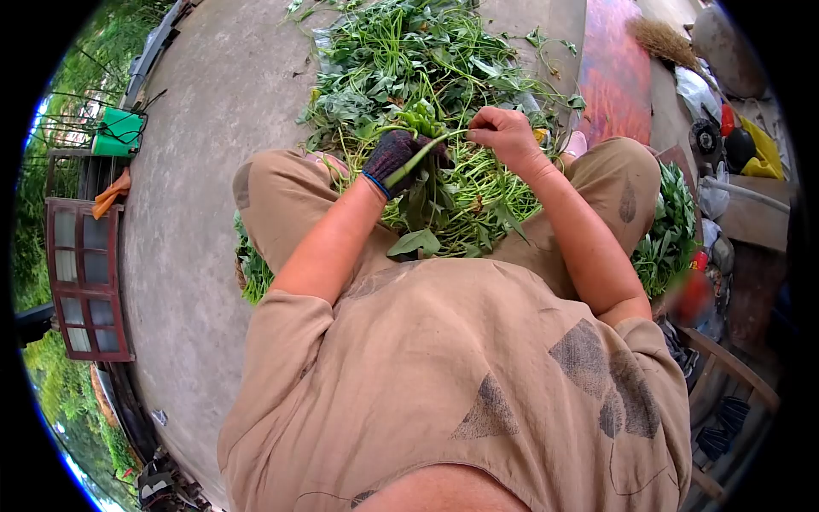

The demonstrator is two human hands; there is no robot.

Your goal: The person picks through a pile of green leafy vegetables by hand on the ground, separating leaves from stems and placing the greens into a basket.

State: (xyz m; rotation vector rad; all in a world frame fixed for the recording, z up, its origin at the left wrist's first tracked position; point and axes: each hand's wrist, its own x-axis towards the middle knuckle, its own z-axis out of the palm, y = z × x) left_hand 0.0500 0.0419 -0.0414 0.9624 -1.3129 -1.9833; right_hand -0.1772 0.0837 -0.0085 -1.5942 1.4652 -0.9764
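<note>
My left hand (397, 162), in a dark knitted glove with a blue cuff, is closed around a bunch of leafy green stems (418, 117). One thick pale stem (415, 160) lies across the glove and slants up to the right. Bare and ungloved, my right hand (505, 141) pinches the thin far end of that stem between thumb and fingers. Leaves hang below the glove, over a heap of cut stalks (490, 183) between my knees. A larger pile of leafy vines (409, 55) spreads on the ground beyond both hands.
More greens stand by my right side (670, 226) and left side (253, 264). A reddish board (614, 77) and a straw broom (663, 43) lie at the upper right, near bags and assorted items. Left, across the concrete floor (196, 171), are a wood-framed window panel (88, 277) and a green box (118, 132).
</note>
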